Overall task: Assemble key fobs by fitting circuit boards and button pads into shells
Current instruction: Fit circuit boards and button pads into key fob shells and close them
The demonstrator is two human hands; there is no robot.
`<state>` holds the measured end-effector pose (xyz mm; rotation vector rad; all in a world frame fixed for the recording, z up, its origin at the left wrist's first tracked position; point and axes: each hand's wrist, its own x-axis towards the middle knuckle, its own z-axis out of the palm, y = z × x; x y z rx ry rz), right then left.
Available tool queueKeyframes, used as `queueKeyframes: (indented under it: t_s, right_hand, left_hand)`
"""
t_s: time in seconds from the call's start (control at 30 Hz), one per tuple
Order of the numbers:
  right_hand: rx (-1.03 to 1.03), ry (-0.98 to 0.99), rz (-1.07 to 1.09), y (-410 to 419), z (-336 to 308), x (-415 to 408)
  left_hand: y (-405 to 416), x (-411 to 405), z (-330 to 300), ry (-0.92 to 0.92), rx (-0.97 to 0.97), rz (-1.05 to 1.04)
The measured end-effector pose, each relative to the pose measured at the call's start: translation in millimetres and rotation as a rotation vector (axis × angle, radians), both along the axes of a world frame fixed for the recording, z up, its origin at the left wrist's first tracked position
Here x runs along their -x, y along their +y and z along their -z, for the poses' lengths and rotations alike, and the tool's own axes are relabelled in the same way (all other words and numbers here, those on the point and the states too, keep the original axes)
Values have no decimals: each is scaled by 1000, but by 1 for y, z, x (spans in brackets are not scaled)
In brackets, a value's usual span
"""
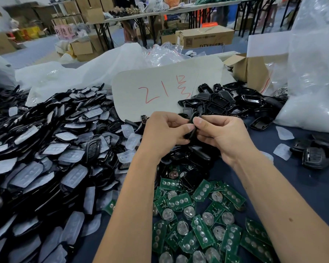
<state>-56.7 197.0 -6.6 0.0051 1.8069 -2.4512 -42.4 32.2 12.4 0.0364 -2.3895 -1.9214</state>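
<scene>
Both hands meet above the table's middle around one black key fob shell [192,122]. My left hand [164,130] grips its left side with curled fingers. My right hand [219,134] pinches its right side, thumb on top. The hands hide most of the shell. Green circuit boards [201,221] lie in a heap below my forearms. A big pile of black shells fitted with translucent button pads [46,158] fills the left. Empty black shells [228,103] are heaped behind my right hand.
A white card with red writing [160,92] lies behind the hands. Clear plastic bags [311,82] rise at the right, a cardboard box [254,71] behind them. Loose pads [282,151] and finished fobs [313,158] lie on the blue tabletop at right.
</scene>
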Motion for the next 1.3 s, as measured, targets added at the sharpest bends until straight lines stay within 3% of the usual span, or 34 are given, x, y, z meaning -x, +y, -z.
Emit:
queueKeyframes:
  t_s: [0.37,0.5,0.8,1.03,1.3]
  right_hand:
    - [-227,93,202,-1,7,3]
    - [-302,147,183,0,7,3]
    - [-257,289,-137,18,4,9]
    - [-274,349,-121,16,3,8]
    - [-106,351,-118,16,4,10]
  left_hand:
    - [8,-1,-2,98,335,36]
    - [6,-2,0,80,226,7]
    - [-4,-6,-4,4,136,60]
    - [-4,-9,-12,16,216,152]
    - [-7,-6,-8,122,190,-48]
